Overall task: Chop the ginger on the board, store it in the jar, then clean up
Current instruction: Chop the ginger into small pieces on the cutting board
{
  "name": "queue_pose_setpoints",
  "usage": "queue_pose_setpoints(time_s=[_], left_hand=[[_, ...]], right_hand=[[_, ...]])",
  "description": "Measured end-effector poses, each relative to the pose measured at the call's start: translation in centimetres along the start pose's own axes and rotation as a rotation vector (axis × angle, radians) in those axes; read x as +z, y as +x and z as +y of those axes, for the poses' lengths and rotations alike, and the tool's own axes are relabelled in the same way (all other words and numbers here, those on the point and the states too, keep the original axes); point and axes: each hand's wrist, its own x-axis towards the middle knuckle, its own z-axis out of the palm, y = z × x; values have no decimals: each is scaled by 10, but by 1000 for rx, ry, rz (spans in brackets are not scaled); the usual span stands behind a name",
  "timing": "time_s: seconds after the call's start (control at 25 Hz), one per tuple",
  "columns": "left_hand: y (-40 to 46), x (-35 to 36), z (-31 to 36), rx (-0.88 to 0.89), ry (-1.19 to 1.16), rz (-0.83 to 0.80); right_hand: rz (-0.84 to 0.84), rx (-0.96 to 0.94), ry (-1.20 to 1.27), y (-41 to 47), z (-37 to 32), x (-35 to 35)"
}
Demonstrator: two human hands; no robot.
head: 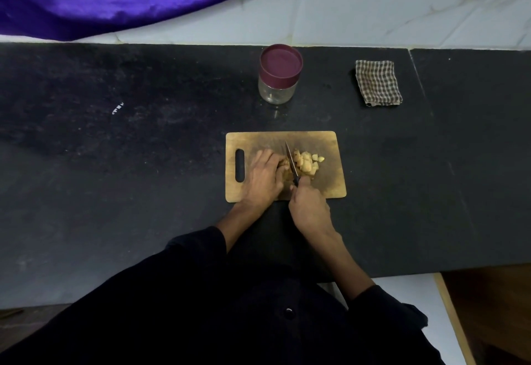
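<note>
Our left hand (263,176) curls over the uncut ginger piece (283,170) on the wooden cutting board (330,183), pinning it for the blade. Just right, our right hand (309,206) grips the black-handled knife (291,162), with chopped ginger chunks (307,162) beyond it. Far on the dark surface (143,149), the maroon-lidded glass jar (280,74) and checked cloth (377,83) wait within reach.

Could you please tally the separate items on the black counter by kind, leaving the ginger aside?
cutting board: 1
knife: 1
jar with lid on: 1
checked cloth: 1
Total: 4
</note>
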Motion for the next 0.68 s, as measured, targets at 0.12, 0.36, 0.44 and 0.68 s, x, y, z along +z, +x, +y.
queue_pose_setpoints(time_s=[0.12, 0.36, 0.44, 0.68], left_hand=[[0, 1, -2, -10, -6, -17], [-1, 2, -2, -34, -11, -17], [-1, 4, -2, -43, -6, -13], [-2, 5, -2, -50, 8, -3]], right_hand=[[10, 16, -5, 9, -6, 2], [5, 27, 12, 14, -13, 1], [-22, 56, -12, 5, -5, 3], [-55, 80, -34, -4, -2, 3]])
